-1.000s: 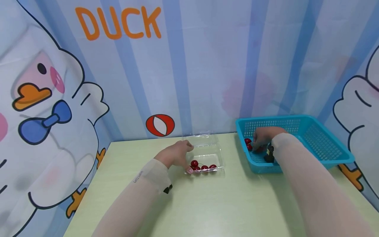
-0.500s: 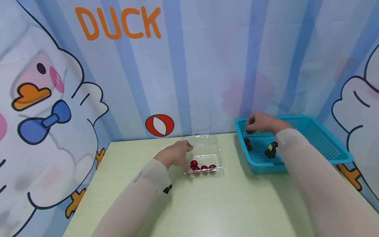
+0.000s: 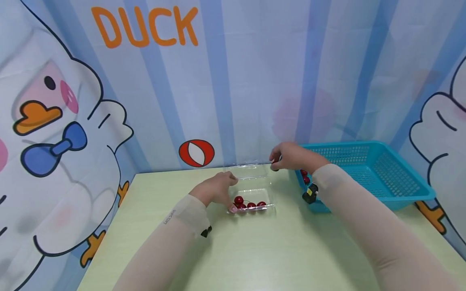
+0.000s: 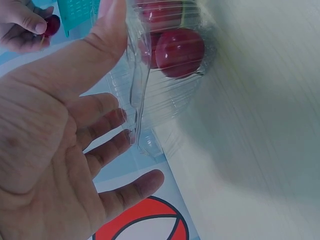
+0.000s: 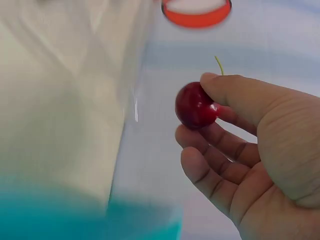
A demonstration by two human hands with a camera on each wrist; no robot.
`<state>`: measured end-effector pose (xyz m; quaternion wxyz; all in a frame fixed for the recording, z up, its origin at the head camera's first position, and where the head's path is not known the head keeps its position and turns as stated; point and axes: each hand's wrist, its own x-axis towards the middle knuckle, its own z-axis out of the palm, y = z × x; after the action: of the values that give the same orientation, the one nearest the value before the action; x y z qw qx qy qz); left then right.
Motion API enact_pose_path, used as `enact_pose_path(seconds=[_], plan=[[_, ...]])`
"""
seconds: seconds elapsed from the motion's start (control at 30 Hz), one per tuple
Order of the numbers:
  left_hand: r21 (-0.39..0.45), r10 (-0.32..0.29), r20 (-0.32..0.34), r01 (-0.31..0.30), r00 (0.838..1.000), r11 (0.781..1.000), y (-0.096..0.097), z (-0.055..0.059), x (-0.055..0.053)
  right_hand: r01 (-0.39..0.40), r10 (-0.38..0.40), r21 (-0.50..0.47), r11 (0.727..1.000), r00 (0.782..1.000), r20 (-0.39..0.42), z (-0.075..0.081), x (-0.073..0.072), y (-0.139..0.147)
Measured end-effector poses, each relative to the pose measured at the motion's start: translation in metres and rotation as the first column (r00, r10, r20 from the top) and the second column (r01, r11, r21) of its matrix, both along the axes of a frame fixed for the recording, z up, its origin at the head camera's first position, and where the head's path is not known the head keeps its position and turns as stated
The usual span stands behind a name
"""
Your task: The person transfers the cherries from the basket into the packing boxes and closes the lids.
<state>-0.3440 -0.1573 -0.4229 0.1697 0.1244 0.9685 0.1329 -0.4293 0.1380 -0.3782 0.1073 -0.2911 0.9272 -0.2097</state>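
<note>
My left hand [image 3: 215, 189] holds the left side of a clear plastic clamshell box [image 3: 257, 189], whose lid is folded back. In the left wrist view the thumb lies along the near rim, with some fingertips at the box's far edge. Several red cherries [image 3: 251, 205] lie along the near side of the box. My right hand [image 3: 294, 157] is up between the box and the blue basket [image 3: 400, 178], near the lid. Between thumb and fingers it pinches one dark red cherry [image 5: 192, 106] with a short green stem.
A few more cherries [image 3: 304, 177] sit inside the basket at its left end, partly behind the right wrist. The pale table [image 3: 251, 250] reaches back to a printed duck curtain [image 3: 255, 81]. A black wrist camera [image 3: 310, 193] hangs below the right sleeve.
My right hand has risen out of the basket with a cherry and moved left toward the box. The left hand and the box have stayed in place.
</note>
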Motion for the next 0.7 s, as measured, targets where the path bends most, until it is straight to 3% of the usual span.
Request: enact_pose_path(seconds=[0.17,0.33,0.7], plan=[[0.002,0.0,0.008,0.0,1.0,1.0,0.0,0.001,0.0,-0.087,0.085,0.086,0.992,0.996,0.027,-0.007,0.018,-0.041],[0.001,-0.01,0.004,0.01,1.0,1.0,0.0,0.001,-0.001,-0.149,0.141,0.153,0.977,0.988,0.061,-0.028,0.03,-0.07],[-0.007,-0.036,-0.01,0.036,0.999,0.999,-0.003,-0.001,-0.002,-0.148,0.135,0.164,0.975,0.987,0.088,-0.066,0.036,-0.094]])
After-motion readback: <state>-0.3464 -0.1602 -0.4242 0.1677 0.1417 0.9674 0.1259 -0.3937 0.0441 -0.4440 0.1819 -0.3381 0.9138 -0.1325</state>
